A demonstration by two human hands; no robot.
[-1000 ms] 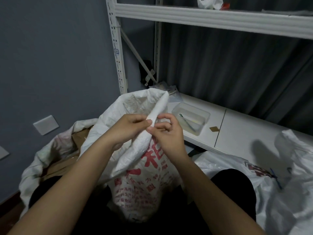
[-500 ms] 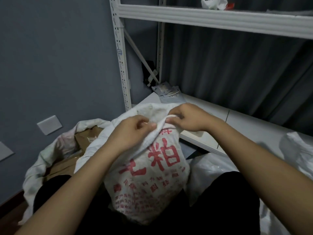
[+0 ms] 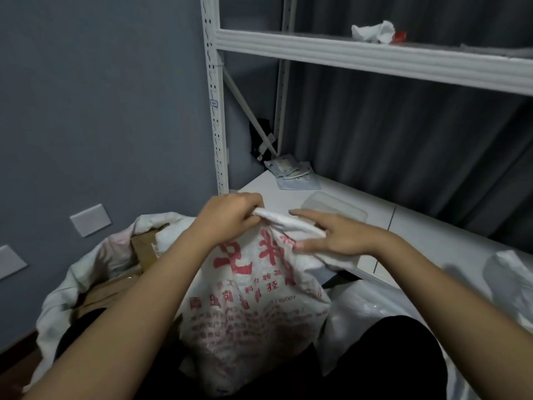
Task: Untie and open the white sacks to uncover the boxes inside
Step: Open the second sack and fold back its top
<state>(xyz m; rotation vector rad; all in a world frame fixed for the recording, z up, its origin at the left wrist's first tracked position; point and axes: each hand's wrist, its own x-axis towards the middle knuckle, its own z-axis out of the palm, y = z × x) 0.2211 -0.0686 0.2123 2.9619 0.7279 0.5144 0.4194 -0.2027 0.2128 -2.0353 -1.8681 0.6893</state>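
At the far left we see two pale wall plates (image 3: pixel 90 220) on the grey wall. Below them lies an opened white sack (image 3: pixel 72 287), slumped, with brown cardboard boxes (image 3: pixel 144 249) showing inside it. Our left hand (image 3: pixel 227 217) comes next, fingers curled tight round the twisted neck of the printed sack (image 3: pixel 253 319), which stands between our knees with red characters across its front. The bunched neck (image 3: pixel 288 223) runs from that fist across to our right hand (image 3: pixel 340 235); there the fingers lie fairly straight over and under the roll of cloth, and we cannot tell whether they truly pinch it. Our forearms cross in front of the sack's sides and hide its lower corners.

Behind the hands a white shelf post (image 3: pixel 215 111) rises, and the low shelf board (image 3: pixel 418 235) carries some flat packets (image 3: pixel 291 171) in the corner and a clear plastic tray (image 3: pixel 334 206), partly hidden by the right hand. On the upper shelf (image 3: pixel 375 57) sits crumpled white paper (image 3: pixel 373 31). At the far right lies more white sacking (image 3: pixel 510 281), near the shelf board's edge.
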